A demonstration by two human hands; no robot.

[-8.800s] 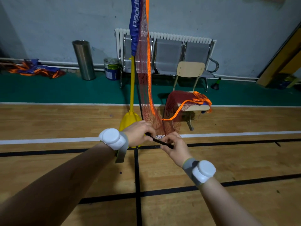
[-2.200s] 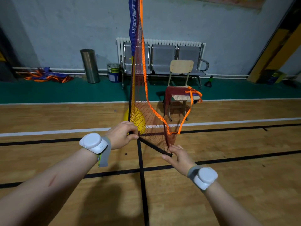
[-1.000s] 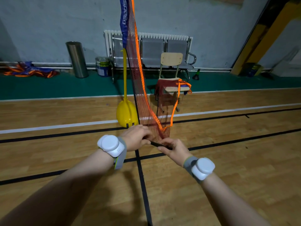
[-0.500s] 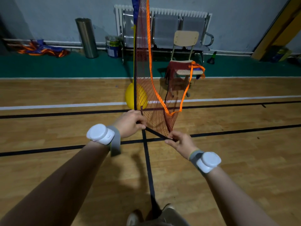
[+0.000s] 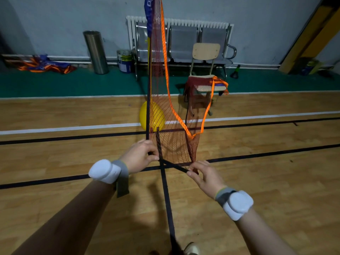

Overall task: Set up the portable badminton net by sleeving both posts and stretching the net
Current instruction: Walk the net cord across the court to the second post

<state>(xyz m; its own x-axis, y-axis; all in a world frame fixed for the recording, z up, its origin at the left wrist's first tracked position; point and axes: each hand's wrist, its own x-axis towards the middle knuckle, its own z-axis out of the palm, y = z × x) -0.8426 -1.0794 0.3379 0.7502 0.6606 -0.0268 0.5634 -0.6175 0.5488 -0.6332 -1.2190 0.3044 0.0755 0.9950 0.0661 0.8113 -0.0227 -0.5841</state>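
While gripped at both ends, pulled into one short straight line: black bottom strap (image 5: 173, 166) of the net; pinched by the left hand (image 5: 140, 157), fingers and thumb curled shut on it close to the net's side edge; pinched too by the right hand (image 5: 204, 176), fingertips closed on it right at the bunched-up part of the red net (image 5: 171, 144). Moved apart since a second ago; back then both hands close together with hardly any strap showing, now spread out with a tight bit of strap between. Looks like working along the bottom edge bit by bit, away from the post, to get the twists out before any stretching. Just above the grip, red mesh hanging loose and saggy, not flat yet; orange top tape (image 5: 166, 57) coming down from high up, dipping low near the right hand, then climbing to the wooden chair (image 5: 206, 51); rest of the net (image 5: 195, 83) heaped on that seat, well apart from the hands. Behind the left hand, round yellow base (image 5: 143, 116) on the wood floor; first post (image 5: 148, 52) standing up from it inside the blue sleeve (image 5: 148, 13); so one post done. No second post in sight; still to sleeve, most likely, and then the big pull. Far back by the wall: metal bench (image 5: 184, 43), shiny bin (image 5: 96, 52), paint can (image 5: 125, 60), another net in a heap (image 5: 46, 64).
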